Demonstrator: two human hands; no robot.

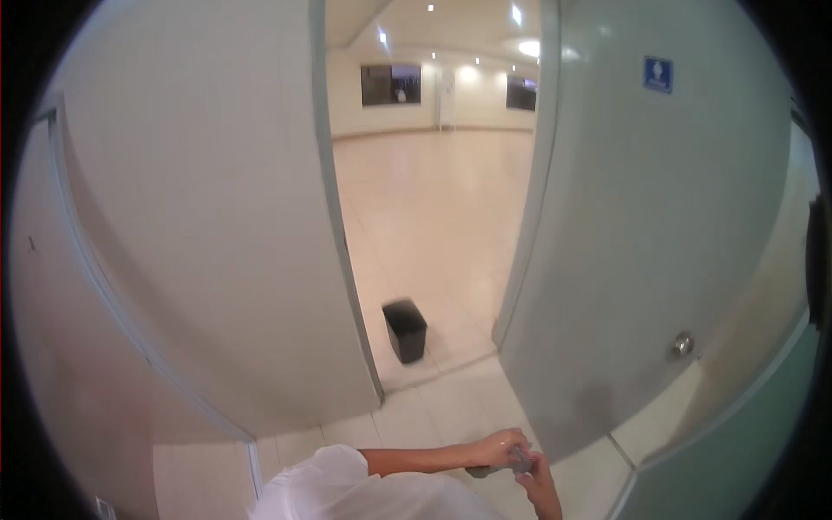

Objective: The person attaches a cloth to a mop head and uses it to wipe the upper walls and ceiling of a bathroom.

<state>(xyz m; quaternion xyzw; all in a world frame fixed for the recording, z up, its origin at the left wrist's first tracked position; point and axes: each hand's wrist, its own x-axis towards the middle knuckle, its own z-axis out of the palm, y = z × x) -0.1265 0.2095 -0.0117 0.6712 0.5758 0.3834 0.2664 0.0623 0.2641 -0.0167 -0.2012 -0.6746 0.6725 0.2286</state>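
Low in the head view, my left hand (500, 447) reaches across from a white sleeve, its fingers closed on a small grey cloth-like item (488, 472). My right hand (542, 487) comes up from the bottom edge and pinches the same item from the other side. The two hands almost meet, and part of the item is hidden behind the left hand. Its exact kind is too small and blurred to make out.
A black bin (406, 331) stands on the tiled floor in the doorway ahead. At right a grey door (641, 225) stands open, with a round metal knob (683, 344) and a blue sign (658, 74). A pale wall (208, 217) rises at left.
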